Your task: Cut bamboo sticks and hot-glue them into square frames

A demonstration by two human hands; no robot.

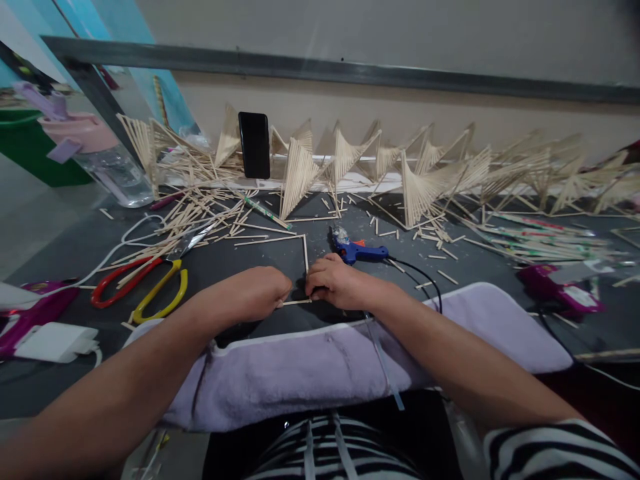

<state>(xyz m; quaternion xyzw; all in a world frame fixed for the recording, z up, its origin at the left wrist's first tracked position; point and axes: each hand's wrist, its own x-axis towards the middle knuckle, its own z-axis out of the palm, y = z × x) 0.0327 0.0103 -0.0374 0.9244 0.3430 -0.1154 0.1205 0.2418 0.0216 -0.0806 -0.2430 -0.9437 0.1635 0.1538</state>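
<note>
A thin wooden stick (298,303) lies crosswise on the dark table, its left end under the closed fingers of my left hand (265,293). At its other end my right hand (334,283) has its fingers pinched together at the corner with an upright-running stick (306,252). That second stick meets a further stick (270,240) at the far corner, so they outline an open-sided shape. My right fingertips partly cover the near joint. Just beyond my right hand lies a blue glue gun (365,253) with whitish residue at its nozzle.
Twisted stick structures (345,157) line the back, with a black phone (255,145) propped among them. Loose sticks (200,207) and scissors (160,273) lie left, near a water bottle (105,160). A lilac towel (300,373) covers the front edge. Cables cross both sides.
</note>
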